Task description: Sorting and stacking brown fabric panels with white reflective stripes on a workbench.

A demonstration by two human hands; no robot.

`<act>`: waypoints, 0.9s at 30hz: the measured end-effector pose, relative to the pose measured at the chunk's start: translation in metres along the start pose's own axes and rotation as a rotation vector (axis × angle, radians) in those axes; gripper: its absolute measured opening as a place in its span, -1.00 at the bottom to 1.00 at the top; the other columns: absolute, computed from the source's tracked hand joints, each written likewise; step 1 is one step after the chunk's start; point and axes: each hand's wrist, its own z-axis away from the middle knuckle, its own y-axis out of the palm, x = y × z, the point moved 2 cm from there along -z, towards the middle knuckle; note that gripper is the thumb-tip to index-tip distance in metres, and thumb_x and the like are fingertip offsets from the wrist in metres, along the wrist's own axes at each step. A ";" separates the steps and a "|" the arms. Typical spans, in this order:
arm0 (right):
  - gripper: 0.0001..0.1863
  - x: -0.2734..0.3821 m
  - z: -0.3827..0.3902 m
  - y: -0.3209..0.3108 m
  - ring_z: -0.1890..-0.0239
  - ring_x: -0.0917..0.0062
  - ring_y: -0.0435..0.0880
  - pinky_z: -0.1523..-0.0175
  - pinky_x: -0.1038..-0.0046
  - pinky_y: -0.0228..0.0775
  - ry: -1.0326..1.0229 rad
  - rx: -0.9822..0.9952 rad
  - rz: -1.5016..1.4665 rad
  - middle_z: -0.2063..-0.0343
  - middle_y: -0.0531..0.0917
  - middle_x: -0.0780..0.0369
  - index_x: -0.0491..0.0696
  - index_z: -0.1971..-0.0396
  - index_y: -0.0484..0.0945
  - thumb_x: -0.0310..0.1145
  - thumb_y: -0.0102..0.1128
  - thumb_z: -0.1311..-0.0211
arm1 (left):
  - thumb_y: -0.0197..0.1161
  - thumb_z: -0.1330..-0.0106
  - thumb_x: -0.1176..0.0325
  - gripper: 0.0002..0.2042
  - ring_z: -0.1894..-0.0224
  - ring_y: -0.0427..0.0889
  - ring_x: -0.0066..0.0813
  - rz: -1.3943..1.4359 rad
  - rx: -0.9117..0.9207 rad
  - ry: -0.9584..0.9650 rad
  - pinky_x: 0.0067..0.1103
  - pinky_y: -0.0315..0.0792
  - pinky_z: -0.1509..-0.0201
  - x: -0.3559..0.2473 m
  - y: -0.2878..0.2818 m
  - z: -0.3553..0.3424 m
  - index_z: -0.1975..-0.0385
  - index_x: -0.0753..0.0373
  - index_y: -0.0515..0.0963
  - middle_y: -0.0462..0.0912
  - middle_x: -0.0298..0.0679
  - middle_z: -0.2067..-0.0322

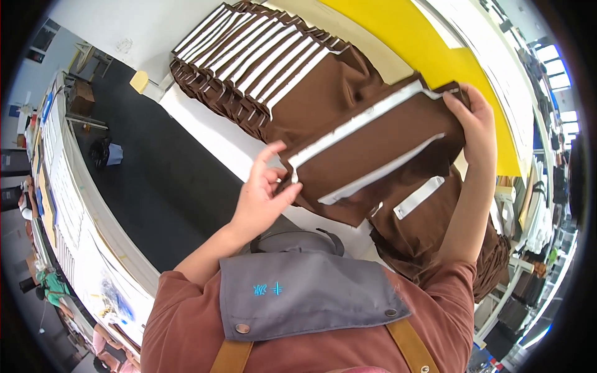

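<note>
The brown fabric piece (373, 152) lies stretched between the two hands, slanting up from its left end at the left hand (266, 186) to its right end at the right hand (477, 118). It is held up in front of the person's chest, over the gap between a stack of brown fabric (339, 78) and a second brown heap (429, 233). A long white strip (357, 121) runs along its far edge from one grip almost to the other, while a shorter white band (382, 169) crosses its nearer part, clear of both hands.

The left grip is pinched closed on the left end of the piece, thumb at the end of the long strip and the other fingers curled close by (the index finger sticks out, away from the pinch). The right grip is closed too, on the far right corner, with the thumb on the upper face and the fingers bent around the edge, partly hidden.

The stack leans beyond the left hand on the white table (205, 127), its white strips fanned in rows. A yellow sheet (429, 46) curves behind the right hand.
</note>
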 end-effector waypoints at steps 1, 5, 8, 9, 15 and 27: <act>-0.72 0.005 -0.018 0.013 0.26 0.71 0.59 0.13 0.65 0.41 -0.013 0.027 0.013 0.31 0.66 0.31 -0.22 0.13 0.59 -0.41 0.32 -0.22 | 0.19 -0.28 0.67 -0.23 0.15 0.51 -0.64 0.000 -0.065 0.111 -0.69 0.39 0.02 -0.004 -0.006 -0.004 -0.44 0.18 -0.06 0.55 -0.25 0.18; -0.72 -0.027 -0.094 0.060 0.25 0.69 0.57 0.10 0.62 0.40 -0.088 0.131 0.094 0.31 0.67 0.33 -0.20 0.14 0.61 -0.35 0.33 -0.22 | 0.20 -0.33 0.60 -0.38 0.21 0.52 -0.66 -0.457 -0.146 0.459 -0.70 0.39 0.04 -0.005 -0.026 -0.049 -0.38 0.20 0.16 0.64 -0.25 0.18; -0.70 -0.102 -0.140 0.094 0.28 0.67 0.57 0.10 0.60 0.39 -0.050 0.105 0.143 0.34 0.67 0.32 -0.18 0.16 0.62 -0.30 0.35 -0.21 | 0.24 -0.33 0.47 -0.74 0.22 0.65 -0.34 -0.599 -0.105 0.331 -0.52 0.52 0.12 0.016 -0.034 -0.081 -0.02 0.19 0.59 0.66 -0.18 0.17; -0.70 -0.109 -0.144 0.104 0.28 0.67 0.57 0.10 0.60 0.39 -0.036 0.092 0.226 0.35 0.68 0.31 -0.17 0.17 0.63 -0.29 0.36 -0.20 | 0.24 -0.33 0.46 -0.75 0.24 0.65 -0.29 -0.635 -0.114 0.350 -0.50 0.52 0.15 0.026 -0.037 -0.088 0.01 0.19 0.60 0.64 -0.17 0.20; -0.72 -0.149 -0.158 0.119 0.41 0.61 0.59 0.21 0.52 0.44 -0.134 0.010 0.264 0.44 0.70 0.27 -0.11 0.22 0.67 -0.25 0.38 -0.17 | 0.29 -0.27 0.42 -0.78 0.46 0.61 -0.35 -0.923 -0.221 0.467 -0.53 0.49 0.41 0.030 -0.039 -0.095 0.09 0.13 0.64 0.60 -0.29 0.34; -0.67 -0.151 -0.155 0.154 0.37 0.27 0.66 0.25 0.36 0.46 -0.258 -0.052 0.812 0.41 0.69 0.16 -0.02 0.28 0.66 -0.06 0.31 -0.18 | 0.33 -0.21 0.35 -0.74 0.60 0.55 -0.45 -1.268 -0.263 0.424 -0.55 0.42 0.54 0.035 -0.049 -0.113 0.08 0.06 0.64 0.55 -0.41 0.43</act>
